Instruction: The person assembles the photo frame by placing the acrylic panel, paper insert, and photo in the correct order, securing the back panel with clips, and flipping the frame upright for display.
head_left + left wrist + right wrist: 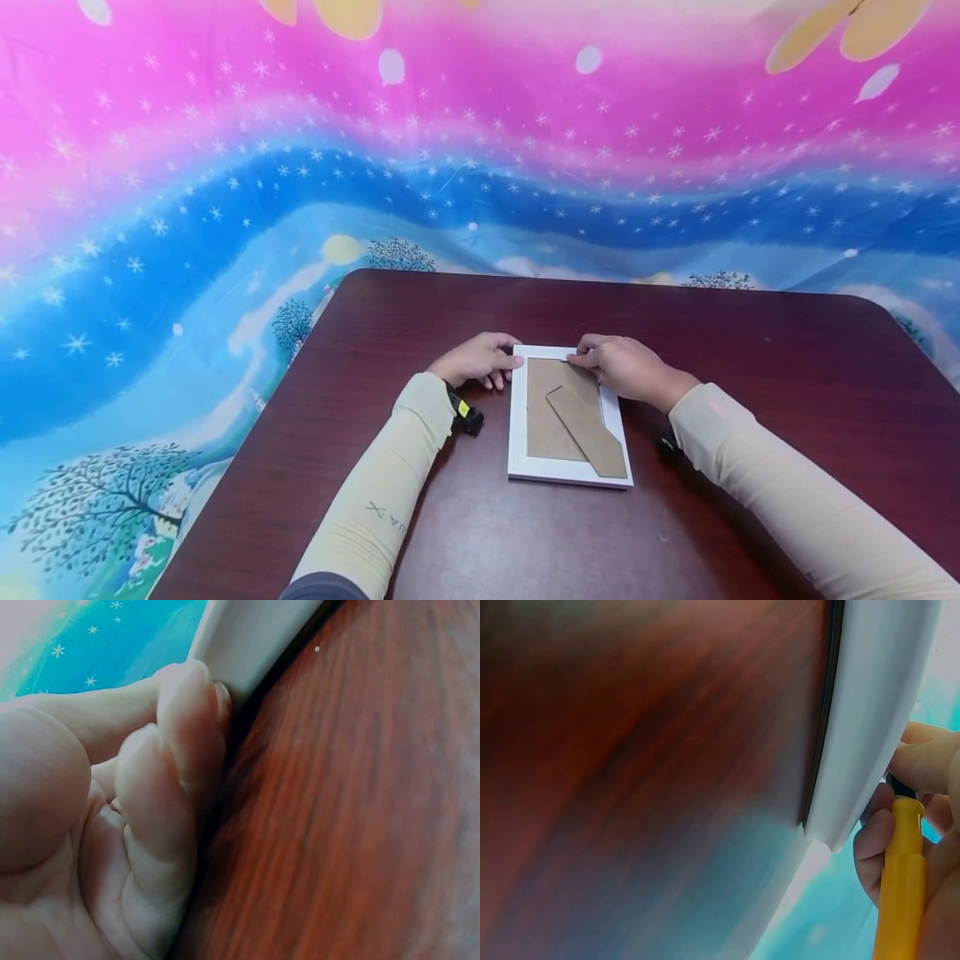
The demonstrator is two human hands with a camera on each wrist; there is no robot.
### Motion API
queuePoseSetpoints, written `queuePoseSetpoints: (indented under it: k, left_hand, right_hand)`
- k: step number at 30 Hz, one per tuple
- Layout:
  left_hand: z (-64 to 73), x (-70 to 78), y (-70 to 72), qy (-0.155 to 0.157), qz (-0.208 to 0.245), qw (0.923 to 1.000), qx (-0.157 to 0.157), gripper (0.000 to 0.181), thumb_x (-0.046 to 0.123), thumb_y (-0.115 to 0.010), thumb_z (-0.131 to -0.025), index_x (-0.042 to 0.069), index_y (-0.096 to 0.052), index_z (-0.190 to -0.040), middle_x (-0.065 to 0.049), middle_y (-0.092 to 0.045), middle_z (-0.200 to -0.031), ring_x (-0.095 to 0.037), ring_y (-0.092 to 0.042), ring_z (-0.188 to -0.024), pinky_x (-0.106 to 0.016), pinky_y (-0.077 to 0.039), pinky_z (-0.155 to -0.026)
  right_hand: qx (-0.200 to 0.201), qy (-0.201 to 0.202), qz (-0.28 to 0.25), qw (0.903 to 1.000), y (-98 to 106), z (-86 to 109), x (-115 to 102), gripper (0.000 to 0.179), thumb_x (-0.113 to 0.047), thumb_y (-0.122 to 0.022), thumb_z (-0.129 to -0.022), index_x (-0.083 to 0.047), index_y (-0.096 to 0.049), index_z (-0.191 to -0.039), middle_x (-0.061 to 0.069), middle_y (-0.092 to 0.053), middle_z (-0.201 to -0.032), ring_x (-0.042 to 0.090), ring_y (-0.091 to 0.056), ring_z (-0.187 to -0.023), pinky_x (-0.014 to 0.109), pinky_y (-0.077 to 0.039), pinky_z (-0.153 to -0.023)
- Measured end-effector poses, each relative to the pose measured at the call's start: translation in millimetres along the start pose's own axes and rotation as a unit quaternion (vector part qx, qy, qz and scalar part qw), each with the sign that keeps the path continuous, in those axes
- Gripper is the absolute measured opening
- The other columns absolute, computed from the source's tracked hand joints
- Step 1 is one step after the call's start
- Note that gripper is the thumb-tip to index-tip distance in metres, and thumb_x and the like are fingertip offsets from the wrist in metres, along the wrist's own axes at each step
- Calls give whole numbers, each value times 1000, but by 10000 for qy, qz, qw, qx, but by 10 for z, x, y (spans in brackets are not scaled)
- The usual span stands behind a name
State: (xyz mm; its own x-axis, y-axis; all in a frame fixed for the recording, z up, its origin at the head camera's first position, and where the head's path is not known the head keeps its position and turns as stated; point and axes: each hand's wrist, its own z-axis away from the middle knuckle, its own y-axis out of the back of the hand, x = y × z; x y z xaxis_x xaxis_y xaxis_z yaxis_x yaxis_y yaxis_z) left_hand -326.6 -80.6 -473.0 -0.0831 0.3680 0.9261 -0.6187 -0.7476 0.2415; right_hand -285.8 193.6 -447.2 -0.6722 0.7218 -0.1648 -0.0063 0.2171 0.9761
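Observation:
A white picture frame lies face down on the table, its brown backing board and slanted easel stand facing up. My left hand grips the frame's far left corner; in the left wrist view its curled fingers meet the white side. At the far right corner is my right hand, fingertips on the backing's upper edge. The right wrist view shows that hand curled around a tool with a yellow handle and dark collar; its working end is hidden behind the fingers.
The dark red wooden table reaches back to a pink and blue printed cloth. Wrist cameras are strapped below both hands, near the frame's sides.

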Motion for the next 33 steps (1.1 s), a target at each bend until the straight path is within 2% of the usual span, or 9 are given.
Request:
queuePoseSetpoints:
  k: [17, 26, 33]
  left_hand:
    - [-1, 2, -10, 9, -69, 10000, -2, 39, 19, -63, -97, 7, -53, -132, -15, -65, -83, -23, -63, -58, -30, -52, -48]
    - [16, 11, 5, -48, -166, 9998, 55, 40, 20, -62, -97, 7, -53, -134, -15, -64, -83, -22, -63, -59, -30, -51, -49]
    - [15, 14, -27, -15, -213, 9997, 74, 40, 22, -63, -97, 8, -53, -134, -15, -65, -84, -23, -63, -59, -31, -52, -50]
  right_hand:
    - [-10, -23, 211, 9998, 2, 18, -35, 43, 11, -60, -86, -15, -72, -118, -5, -58, -96, 9, -54, -76, 26, -47, -63]
    - [208, 76, 110, 9997, 13, 24, -43, 37, 7, -62, -89, -15, -73, -116, -3, -59, -95, 9, -57, -78, 28, -49, -65]
    - [213, -140, -235, 9994, 15, 67, -32, 36, 5, -64, -89, -15, -73, -118, -4, -60, -93, 9, -56, -77, 28, -49, -65]
